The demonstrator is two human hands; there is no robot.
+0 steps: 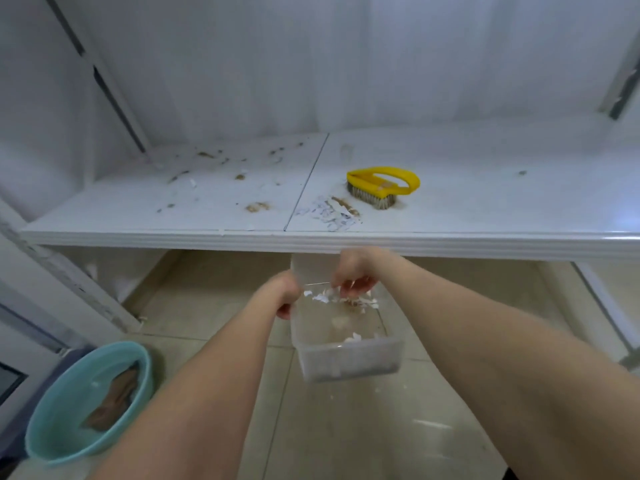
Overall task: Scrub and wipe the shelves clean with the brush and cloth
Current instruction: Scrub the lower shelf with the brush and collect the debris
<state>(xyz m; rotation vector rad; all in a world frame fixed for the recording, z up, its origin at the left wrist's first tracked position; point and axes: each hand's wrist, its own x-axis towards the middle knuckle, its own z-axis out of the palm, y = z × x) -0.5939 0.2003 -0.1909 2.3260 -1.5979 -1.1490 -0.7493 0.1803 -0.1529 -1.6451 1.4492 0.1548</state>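
Debris removal: gripping clear tub [349, 362] with left hand [285, 296], apparently pinching paper scraps [323, 298] in right hand [353, 271]. Next: scrubbing shelf [485, 202] with brush [382, 185].

I can read no text anywhere in this view. The small pale patch on the yellow brush [382, 183] is too blurred for letters. Bluish marks on the paper scraps [329, 213] on the shelf [485, 202] are illegible.
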